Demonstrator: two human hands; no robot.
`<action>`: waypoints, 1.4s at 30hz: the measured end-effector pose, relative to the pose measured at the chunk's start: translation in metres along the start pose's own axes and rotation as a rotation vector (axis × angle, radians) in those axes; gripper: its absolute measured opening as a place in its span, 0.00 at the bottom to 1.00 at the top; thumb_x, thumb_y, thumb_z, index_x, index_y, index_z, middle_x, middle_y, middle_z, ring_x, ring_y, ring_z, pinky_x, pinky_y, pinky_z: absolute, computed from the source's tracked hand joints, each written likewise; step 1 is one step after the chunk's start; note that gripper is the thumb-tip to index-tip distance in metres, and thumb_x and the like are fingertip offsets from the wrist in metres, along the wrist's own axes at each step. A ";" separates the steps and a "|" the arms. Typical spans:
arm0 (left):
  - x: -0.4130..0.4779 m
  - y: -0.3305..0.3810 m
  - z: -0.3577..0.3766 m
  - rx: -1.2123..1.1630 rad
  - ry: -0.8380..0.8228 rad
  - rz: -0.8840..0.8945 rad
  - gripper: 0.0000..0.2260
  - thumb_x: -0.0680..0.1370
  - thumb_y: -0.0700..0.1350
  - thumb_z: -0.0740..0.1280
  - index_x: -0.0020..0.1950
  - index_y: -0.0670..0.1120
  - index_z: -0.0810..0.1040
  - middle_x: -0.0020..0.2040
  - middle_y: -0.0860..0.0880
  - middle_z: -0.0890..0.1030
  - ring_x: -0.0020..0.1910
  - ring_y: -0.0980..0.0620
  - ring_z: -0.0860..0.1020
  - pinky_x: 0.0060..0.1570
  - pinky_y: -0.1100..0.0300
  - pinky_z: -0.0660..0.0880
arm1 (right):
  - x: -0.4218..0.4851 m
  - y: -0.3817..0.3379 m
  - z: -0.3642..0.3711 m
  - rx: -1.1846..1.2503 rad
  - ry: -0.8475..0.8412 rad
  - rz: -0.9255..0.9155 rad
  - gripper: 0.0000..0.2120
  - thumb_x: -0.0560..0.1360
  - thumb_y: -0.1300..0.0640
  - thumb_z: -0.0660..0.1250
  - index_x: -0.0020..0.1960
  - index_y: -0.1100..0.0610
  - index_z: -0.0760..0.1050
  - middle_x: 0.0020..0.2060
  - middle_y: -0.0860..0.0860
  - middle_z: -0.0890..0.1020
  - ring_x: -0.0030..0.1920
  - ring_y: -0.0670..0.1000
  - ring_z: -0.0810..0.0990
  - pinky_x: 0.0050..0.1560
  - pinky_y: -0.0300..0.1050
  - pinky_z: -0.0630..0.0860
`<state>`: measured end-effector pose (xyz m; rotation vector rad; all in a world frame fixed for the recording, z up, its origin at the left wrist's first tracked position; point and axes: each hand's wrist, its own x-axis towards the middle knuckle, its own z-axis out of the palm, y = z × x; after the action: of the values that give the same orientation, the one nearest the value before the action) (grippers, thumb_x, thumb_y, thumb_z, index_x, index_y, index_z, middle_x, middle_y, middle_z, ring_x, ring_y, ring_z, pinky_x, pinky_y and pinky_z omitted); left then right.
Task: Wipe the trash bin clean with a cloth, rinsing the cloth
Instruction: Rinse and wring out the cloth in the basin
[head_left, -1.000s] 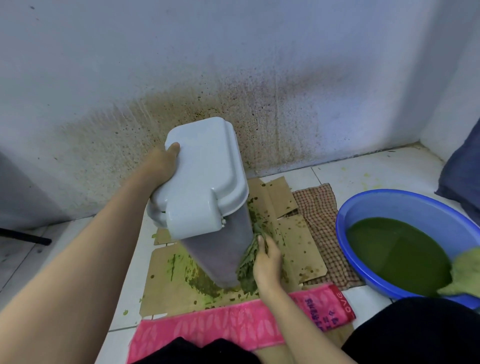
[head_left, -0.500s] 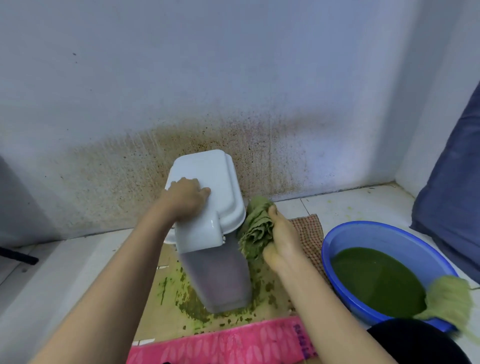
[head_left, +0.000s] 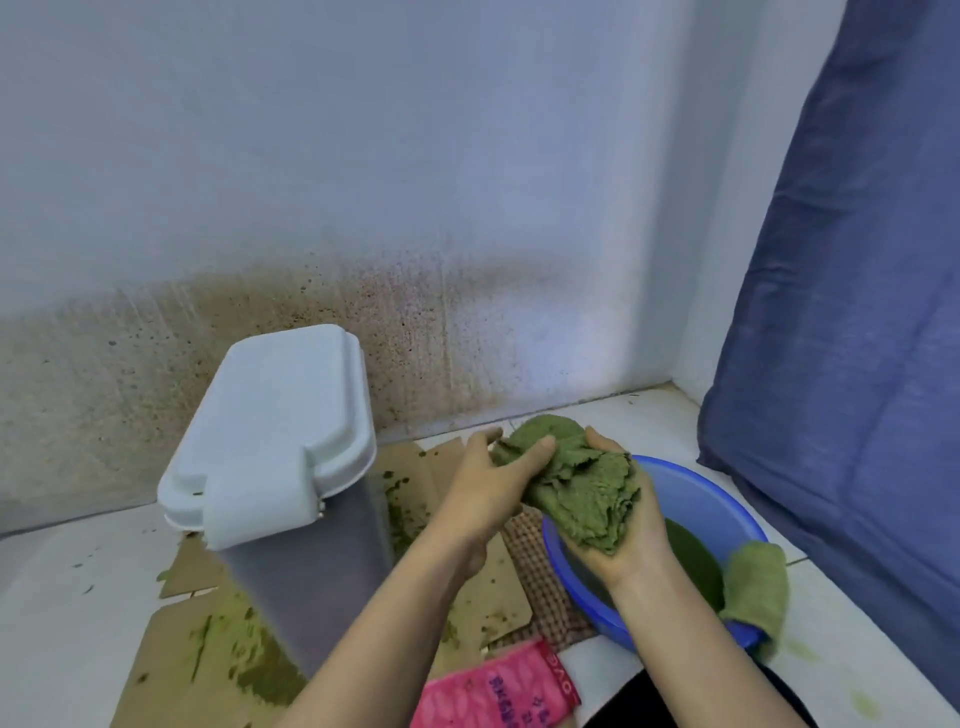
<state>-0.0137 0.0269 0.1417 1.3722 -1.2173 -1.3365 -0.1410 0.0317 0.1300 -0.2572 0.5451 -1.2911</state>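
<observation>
Below, smeared cardboard (head_left: 166, 644) on tiles (head_left: 78, 566) by a spattered wall (head_left: 415, 218); left hand (head_left: 485, 491), right hand (head_left: 638, 543), fingers (head_left: 535, 453) round the cloth (head_left: 576, 486).

A pale bluish-white wall (head_left: 363, 156) fills the far side, its lower band speckled brown and green, with faint streaks running down to the floor's edge. It meets a second wall (head_left: 727, 208) in the far right corner, where soft light brightens the paint. The floor (head_left: 78, 571) is white tile with green specks. Flattened cardboard (head_left: 166, 665), smeared green, lies on the tiles. Blue fabric (head_left: 857, 364) stands along the floor's right edge.
</observation>
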 end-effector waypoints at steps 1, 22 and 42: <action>0.008 -0.006 0.007 -0.088 -0.018 -0.063 0.23 0.74 0.53 0.75 0.62 0.42 0.75 0.56 0.46 0.83 0.50 0.49 0.84 0.51 0.52 0.82 | 0.000 -0.008 -0.010 -0.023 0.013 0.016 0.18 0.77 0.55 0.61 0.47 0.67 0.84 0.49 0.66 0.84 0.45 0.62 0.86 0.41 0.57 0.84; 0.175 -0.174 0.141 0.647 -0.083 -0.043 0.15 0.74 0.34 0.70 0.60 0.41 0.78 0.58 0.44 0.79 0.59 0.46 0.78 0.56 0.60 0.71 | 0.121 -0.093 -0.216 -1.605 0.522 0.196 0.23 0.75 0.72 0.58 0.67 0.56 0.70 0.66 0.55 0.73 0.59 0.55 0.74 0.50 0.47 0.72; 0.191 -0.210 0.163 1.385 -0.812 -0.132 0.39 0.80 0.67 0.51 0.77 0.55 0.28 0.75 0.60 0.25 0.76 0.53 0.28 0.76 0.43 0.40 | 0.152 -0.075 -0.227 -2.301 0.188 0.324 0.15 0.71 0.63 0.73 0.33 0.56 0.68 0.31 0.51 0.74 0.34 0.52 0.74 0.36 0.46 0.72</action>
<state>-0.1666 -0.1158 -0.1096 1.8013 -2.9855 -1.1068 -0.2950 -0.1074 -0.0635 -1.7911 1.9265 0.2216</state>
